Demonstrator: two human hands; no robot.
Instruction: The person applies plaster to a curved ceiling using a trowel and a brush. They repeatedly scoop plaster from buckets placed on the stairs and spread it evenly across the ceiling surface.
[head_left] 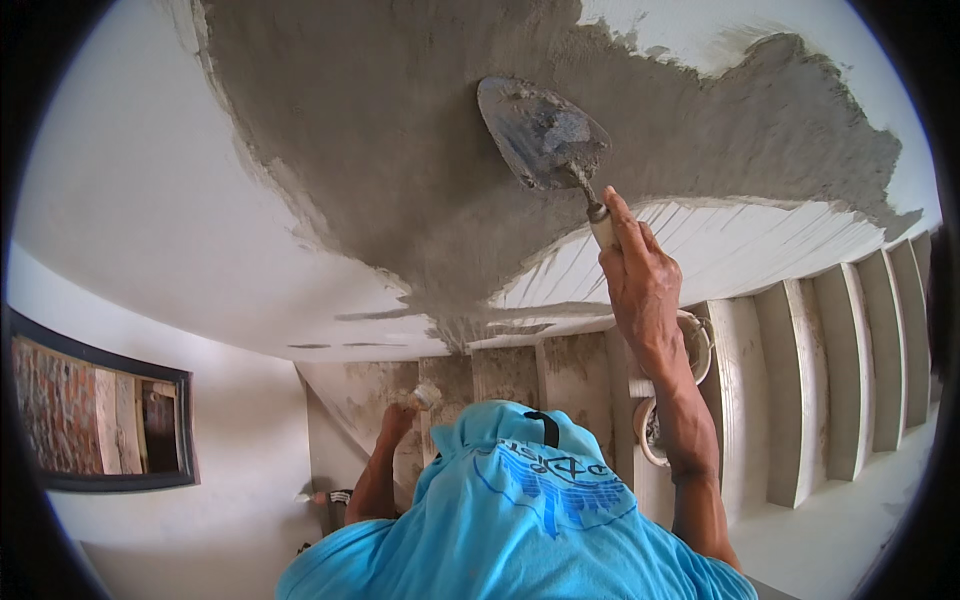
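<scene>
Two buckets (pixel 641 432) near right hand (pixel 640 280), forearm (pixel 690 430) partly blocking.

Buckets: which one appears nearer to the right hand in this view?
The upper bucket, higher in the picture; the lower bucket appears farther from the right hand.

Trowel handle (pixel 603 230) half-hidden in right grip (pixel 643 280), bucket (pixel 642 432) partly behind forearm (pixel 690 425), shirt (pixel 520 540) cropped below
</scene>
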